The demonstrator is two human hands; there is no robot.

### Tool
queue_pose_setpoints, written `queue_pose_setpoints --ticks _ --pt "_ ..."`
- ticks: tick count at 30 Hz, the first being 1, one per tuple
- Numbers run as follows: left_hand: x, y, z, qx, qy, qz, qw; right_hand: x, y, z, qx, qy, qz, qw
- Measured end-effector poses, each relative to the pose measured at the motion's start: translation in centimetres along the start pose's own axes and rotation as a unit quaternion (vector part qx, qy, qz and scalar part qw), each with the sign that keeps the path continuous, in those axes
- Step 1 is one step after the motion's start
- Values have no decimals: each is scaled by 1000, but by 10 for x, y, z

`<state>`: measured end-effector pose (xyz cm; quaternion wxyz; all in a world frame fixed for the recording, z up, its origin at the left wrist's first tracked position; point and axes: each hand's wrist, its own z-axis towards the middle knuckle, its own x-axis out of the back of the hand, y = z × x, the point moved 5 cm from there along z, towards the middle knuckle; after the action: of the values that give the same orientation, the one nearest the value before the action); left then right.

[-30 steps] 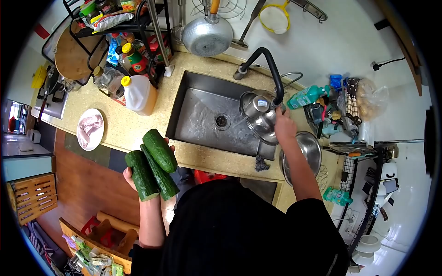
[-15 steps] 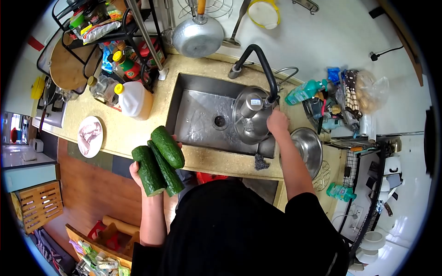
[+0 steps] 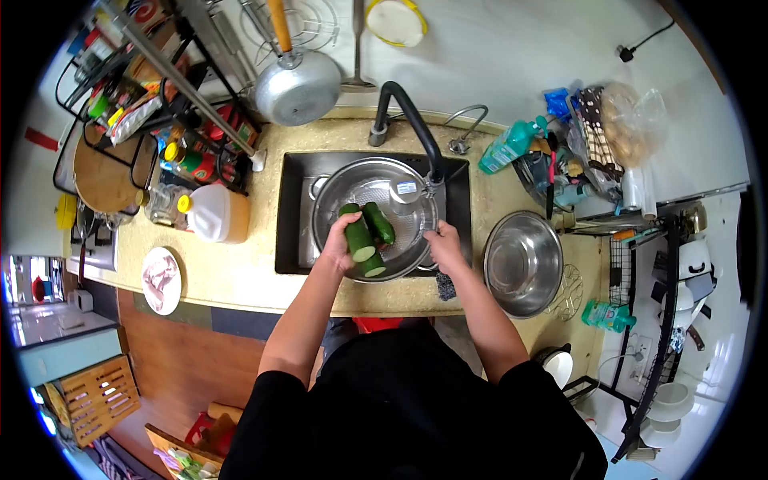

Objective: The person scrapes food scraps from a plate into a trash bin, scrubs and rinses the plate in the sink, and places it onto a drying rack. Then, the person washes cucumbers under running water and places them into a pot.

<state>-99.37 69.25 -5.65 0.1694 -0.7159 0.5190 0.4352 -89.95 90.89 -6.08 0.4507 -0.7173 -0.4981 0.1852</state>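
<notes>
A round metal colander (image 3: 330, 192) with loop handles sits in the sink (image 3: 294, 172), under the black faucet (image 3: 412, 120). Inside it lie thick dark green cucumbers (image 3: 378, 222), some with pale cut ends facing me. My left hand (image 3: 339, 242) is closed around one cucumber (image 3: 358, 233) at the colander's near left side; its fingertips are partly hidden. On the near right, my right hand (image 3: 445, 245) grips the colander's edge by its handle, which the fingers cover. The faucet's spray head (image 3: 406, 189) hangs over the colander.
A metal bowl (image 3: 524, 264) stands on the counter to the right, with a dark scrubber (image 3: 446, 286) at the sink's front edge. Leftward are a jug (image 3: 220, 214) and a white plate (image 3: 152, 298) with pale meat. A green bottle (image 3: 508, 148) stands behind right.
My left hand has brought the cucumbers from over the counter's front edge into the colander. The colander, tilted at the sink's right side before, now lies flat, and my right hand has moved left with it.
</notes>
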Motion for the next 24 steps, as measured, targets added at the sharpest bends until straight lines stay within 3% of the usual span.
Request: queue_pose_setpoints --ticks 3,6,7,9,10,14,17,18,21,23,24 --pt "18 -6 40 61 58 119 989 0 -5 -8 31 -5 32 999" --pt "2 1 44 -42 147 318 936 10 0 -7 3 -5 62 998" --pt "0 6 45 -95 189 431 877 12 5 -7 -16 -4 73 997" --pt "-23 19 36 -198 260 627 707 18 13 -7 -37 4 106 994" --pt "-29 23 29 -173 335 701 605 21 16 -6 -47 7 123 991" --pt "-38 30 24 -190 347 734 552 26 18 -6 -62 7 151 987" --pt "-47 38 21 -216 331 813 428 29 12 -8 -57 -1 140 989" --pt "-53 39 16 -251 309 808 434 29 12 -7 -49 -3 142 989" --pt "-93 53 -12 -473 165 820 276 34 13 -6 -35 -7 143 989" --pt "-106 76 -26 -507 216 803 227 38 13 -4 -34 -7 140 989" --pt "-93 92 -18 -481 257 801 248 41 16 -1 -27 0 128 991"
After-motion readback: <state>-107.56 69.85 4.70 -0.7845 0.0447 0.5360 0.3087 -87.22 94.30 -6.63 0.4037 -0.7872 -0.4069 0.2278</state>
